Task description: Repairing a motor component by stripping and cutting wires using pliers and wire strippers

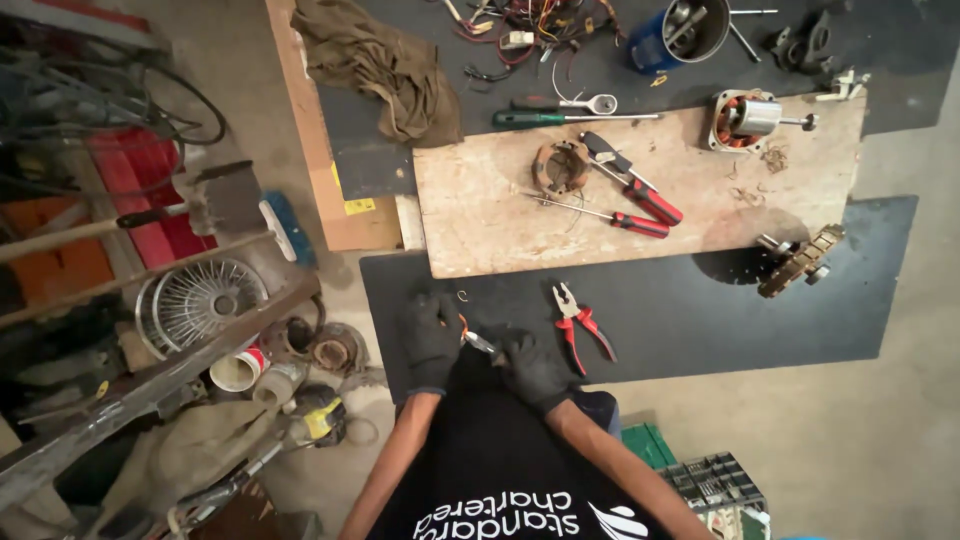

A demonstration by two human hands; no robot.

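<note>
Low in the head view, just above the person's dark shirt, both hands in black gloves meet over a black mat (700, 300). Gloved left hand (431, 338) is curled shut, its fingertips pinching the orange end of a small tool (476, 340), and gloved right hand (530, 368) is closed on the tool's other, metal end; what kind of tool it is cannot be made out, since it is tiny and mostly covered by the fingers. Just right of the hands, red-handled pliers (580, 322) lie on the mat with handles spread, apart from both hands. A small hook-shaped bit of wire (462, 295) lies just above the left hand. Beyond the mat sits a worn wooden board (480, 210) carrying a copper-wound stator ring (561, 166), two red-handled tools (640, 205) and, near its far right corner, a motor part with a shaft (752, 118). A green-handled screwdriver (545, 118) lies just past the board's far edge. A blue can (690, 30) and tangled wires (530, 20) are cut off by the top edge. Left of the mats, clutter blurs together; a wire fan guard (200, 298) is partly hidden behind a plank.
</note>
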